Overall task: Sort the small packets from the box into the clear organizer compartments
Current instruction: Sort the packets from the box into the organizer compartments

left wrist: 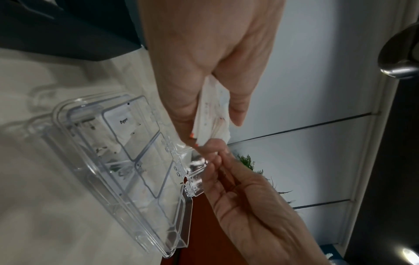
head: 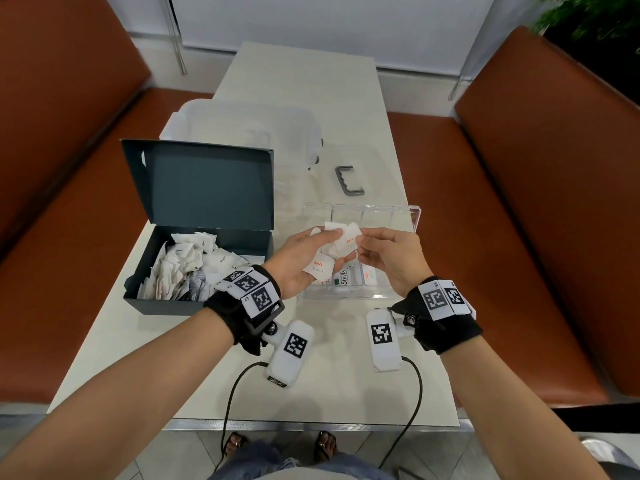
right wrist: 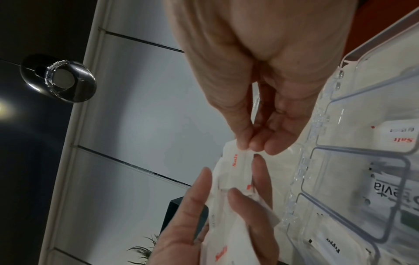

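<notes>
My left hand (head: 311,258) is palm up above the clear organizer (head: 360,292), holding a small bunch of white salt packets (head: 332,247) with red print. My right hand (head: 384,251) pinches the corner of the top salt packet (right wrist: 235,157) between thumb and fingers (right wrist: 244,141). The same packets (left wrist: 211,116) show edge-on in the left wrist view. Inside the organizer (left wrist: 127,161) lie a pepper packet (left wrist: 123,122), a Stevia packet (head: 343,277) and a salt packet (head: 370,273), each in its own compartment. The dark box (head: 166,303) at left holds several loose packets (head: 187,268).
The organizer's clear lid (head: 415,216) stands open at the back. A large translucent container (head: 242,133) sits behind the dark box, whose lid (head: 201,185) is upright. A grey handle piece (head: 348,181) lies on the pale table (head: 332,393). Orange benches (head: 536,220) flank both sides.
</notes>
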Tool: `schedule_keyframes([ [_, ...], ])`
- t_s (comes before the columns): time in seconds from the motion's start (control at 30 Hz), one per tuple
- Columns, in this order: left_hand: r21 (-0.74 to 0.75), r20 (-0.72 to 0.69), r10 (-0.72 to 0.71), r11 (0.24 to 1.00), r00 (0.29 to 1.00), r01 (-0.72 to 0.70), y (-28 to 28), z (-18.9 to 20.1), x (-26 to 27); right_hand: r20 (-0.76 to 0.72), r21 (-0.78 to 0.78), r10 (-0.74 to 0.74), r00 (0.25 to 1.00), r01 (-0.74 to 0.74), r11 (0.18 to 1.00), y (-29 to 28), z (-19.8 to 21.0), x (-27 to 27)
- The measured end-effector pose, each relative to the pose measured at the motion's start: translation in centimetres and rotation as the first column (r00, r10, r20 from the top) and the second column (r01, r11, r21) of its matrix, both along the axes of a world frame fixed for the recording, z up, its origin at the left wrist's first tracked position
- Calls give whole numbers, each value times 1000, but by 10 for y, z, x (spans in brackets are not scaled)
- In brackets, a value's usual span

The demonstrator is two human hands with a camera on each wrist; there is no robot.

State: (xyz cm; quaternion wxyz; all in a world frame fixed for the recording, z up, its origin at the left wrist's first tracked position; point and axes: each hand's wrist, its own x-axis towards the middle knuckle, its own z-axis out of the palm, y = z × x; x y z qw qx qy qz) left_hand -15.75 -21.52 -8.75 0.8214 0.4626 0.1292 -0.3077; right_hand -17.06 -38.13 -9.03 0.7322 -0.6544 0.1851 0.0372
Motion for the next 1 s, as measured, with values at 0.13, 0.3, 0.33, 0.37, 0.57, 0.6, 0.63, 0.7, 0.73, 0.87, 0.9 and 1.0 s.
schedule_keyframes([
  [0.13, 34, 58, 70, 997, 996, -73, -8, -1, -1, -50, 72, -17, 999, 21, 997, -1, 1, -1],
  [0.3, 88, 93, 88, 991, 992, -97, -20, 0, -1, -152, 135, 8, 988, 13, 991, -10, -1, -2],
  [0.33, 83, 90, 82, 992, 993, -90, -20, 1, -1, -148, 113, -29, 988, 46, 993, -17, 0, 1],
  [0.37, 74, 83, 81, 993, 993, -88, -21, 1, -1, -130, 61, -68, 989, 76, 995, -27, 1, 5],
  [0.57, 78, 50, 90, 993, 995, -94, -14, -3, -1, -286, -710, 120, 951, -294, 640, -62, 1, 27],
  [0.6, 86, 49, 88, 992, 995, -92, -13, -4, -2, -352, -743, 152, 923, -375, 555, -57, -4, 28],
  [0.63, 91, 49, 86, 992, 995, -91, -13, -5, -2, -402, -762, 160, 902, -426, 488, -50, -8, 30],
  [0.7, 91, 52, 84, 992, 995, -89, -12, -5, -3, -449, -799, 131, 884, -463, 383, -36, -18, 31],
  [0.73, 90, 53, 82, 992, 995, -87, -12, -6, -3, -453, -820, 113, 884, -463, 338, -30, -22, 32],
  [0.87, 101, 43, 88, 991, 995, -92, -9, -7, -1, -429, -886, 95, 898, -439, 150, -16, -39, 34],
  [0.9, 106, 40, 88, 990, 995, -92, -8, -8, -1, -429, -896, 103, 897, -437, 81, -15, -42, 34],
  [1.0, 118, 33, 71, 990, 997, -74, -5, -10, -2, -438, -896, 156, 885, -416, -156, -13, -51, 33],
])
